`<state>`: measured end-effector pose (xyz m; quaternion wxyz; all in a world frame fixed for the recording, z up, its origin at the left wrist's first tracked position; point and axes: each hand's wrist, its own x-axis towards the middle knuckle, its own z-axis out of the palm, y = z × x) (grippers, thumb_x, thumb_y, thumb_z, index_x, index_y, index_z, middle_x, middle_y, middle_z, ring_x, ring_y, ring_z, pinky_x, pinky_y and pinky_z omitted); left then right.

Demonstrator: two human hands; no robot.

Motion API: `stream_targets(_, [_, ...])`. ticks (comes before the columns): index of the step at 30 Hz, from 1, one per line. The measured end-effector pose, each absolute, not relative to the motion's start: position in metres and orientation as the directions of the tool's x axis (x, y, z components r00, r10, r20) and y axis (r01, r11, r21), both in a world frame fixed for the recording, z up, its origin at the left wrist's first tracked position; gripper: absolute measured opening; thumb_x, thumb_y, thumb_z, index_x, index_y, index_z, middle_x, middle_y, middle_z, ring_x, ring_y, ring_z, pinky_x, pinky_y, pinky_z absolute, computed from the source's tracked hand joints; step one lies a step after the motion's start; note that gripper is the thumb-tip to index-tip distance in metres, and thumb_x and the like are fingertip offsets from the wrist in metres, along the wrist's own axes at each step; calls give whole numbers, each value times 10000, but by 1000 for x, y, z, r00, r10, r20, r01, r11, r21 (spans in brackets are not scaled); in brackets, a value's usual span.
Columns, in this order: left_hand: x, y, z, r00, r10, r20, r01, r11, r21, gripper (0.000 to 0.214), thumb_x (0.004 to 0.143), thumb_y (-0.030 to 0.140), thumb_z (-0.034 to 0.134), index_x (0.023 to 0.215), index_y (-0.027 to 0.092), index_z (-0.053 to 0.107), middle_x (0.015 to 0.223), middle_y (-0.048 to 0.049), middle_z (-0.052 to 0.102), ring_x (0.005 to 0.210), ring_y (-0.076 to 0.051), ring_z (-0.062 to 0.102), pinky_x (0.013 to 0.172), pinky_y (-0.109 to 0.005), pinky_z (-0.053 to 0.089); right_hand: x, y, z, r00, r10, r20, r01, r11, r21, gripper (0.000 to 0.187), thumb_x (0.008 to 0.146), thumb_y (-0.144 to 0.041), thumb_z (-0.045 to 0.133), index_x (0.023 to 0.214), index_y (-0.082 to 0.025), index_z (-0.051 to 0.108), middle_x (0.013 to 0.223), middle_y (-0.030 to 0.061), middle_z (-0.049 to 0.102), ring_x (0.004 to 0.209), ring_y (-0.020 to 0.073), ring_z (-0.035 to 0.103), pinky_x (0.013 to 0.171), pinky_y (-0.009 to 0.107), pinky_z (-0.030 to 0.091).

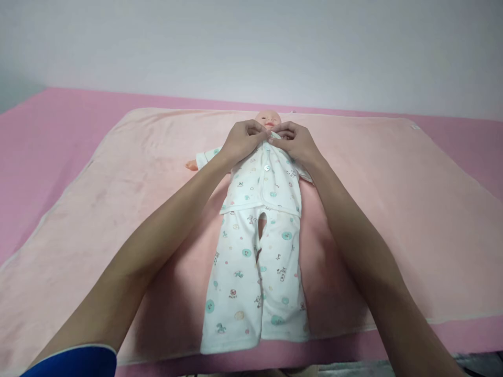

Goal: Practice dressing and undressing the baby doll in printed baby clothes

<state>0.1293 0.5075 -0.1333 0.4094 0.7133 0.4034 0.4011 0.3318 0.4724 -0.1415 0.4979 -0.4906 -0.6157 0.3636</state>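
Observation:
A baby doll lies on its back on a peach blanket, head away from me. It wears a white printed shirt with buttons and matching white trousers. My left hand and my right hand meet at the doll's neck, fingers closed in a pinch on the shirt's collar just under the chin. One doll hand sticks out of the left sleeve.
The blanket lies on a pink bed surface that runs to a pale wall at the back. A blue sleeve shows at my left upper arm, bottom left.

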Motion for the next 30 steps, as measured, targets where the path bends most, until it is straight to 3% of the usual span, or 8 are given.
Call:
stream_targets(9, [124,509,-130,400,887,231,257,-351,900,244,949,421,807,974,194,721,943,-82,757,994,-249,719,962,-404,596,330,471,-142,31,981,190,166,182,-969,472,666,-392,1035,999,-230,743,964,30,771,985,209,710,988,399,619])
stream_targets(15, [127,511,-135,372,881,294,264,-404,876,156,950,311,750,1027,176,736,1032,-83,773,972,-207,706,934,-357,559,329,472,-145,94,984,149,115,138,-984,486,633,-376,1042,1002,-224,765,985,42,796,1007,230,744,1067,450,615])
stream_targets(23, [128,511,-136,371,871,321,295,-438,849,140,923,270,729,1031,182,726,1091,-75,774,946,-190,689,899,-344,536,325,470,-145,93,978,188,140,174,-975,395,701,-334,988,983,-234,731,966,28,777,1009,216,736,1060,427,607])
stream_targets(30, [115,510,-124,444,857,262,347,-434,831,146,887,279,755,1003,191,766,1097,-80,772,1028,-210,690,997,-363,552,325,463,-142,54,972,228,227,210,-951,316,795,-394,907,1029,-250,752,913,7,728,967,206,696,969,391,606])
